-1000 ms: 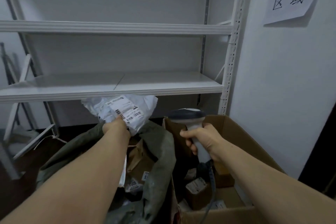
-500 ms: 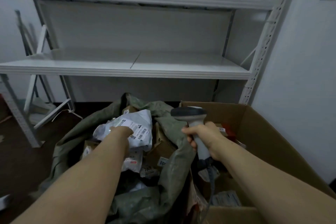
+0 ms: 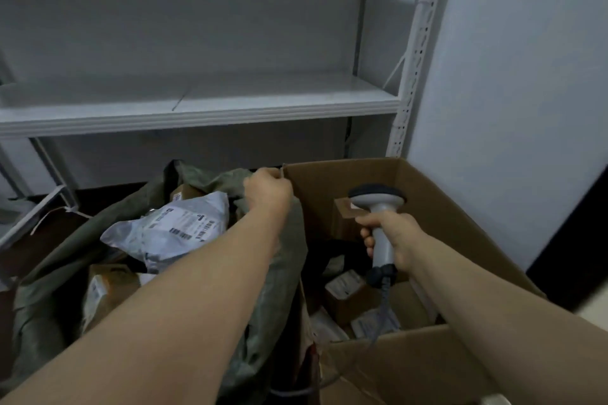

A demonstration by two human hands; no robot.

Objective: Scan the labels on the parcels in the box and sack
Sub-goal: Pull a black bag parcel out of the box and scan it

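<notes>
A green sack (image 3: 286, 276) lies open on the floor at the left, with a white poly-bag parcel (image 3: 174, 233) and its barcode label on top of brown parcels (image 3: 108, 286). My left hand (image 3: 268, 191) grips the sack's rim where it meets the cardboard box (image 3: 437, 207). My right hand (image 3: 391, 233) holds a grey handheld scanner (image 3: 378, 204) upright over the box, its cable trailing down. Small labelled parcels (image 3: 345, 286) lie in the bottom of the box.
White metal shelving (image 3: 204, 108) stands right behind the sack and box, its lower shelf just above them. A white wall (image 3: 513, 76) is at the right with a dark opening (image 3: 579, 240) beside it. Loose shelf parts (image 3: 36, 217) lean at the far left.
My left hand has let go of the white poly-bag parcel, which now lies in the sack, and has moved right to grip the sack's rim. The scanner has shifted right over the box.
</notes>
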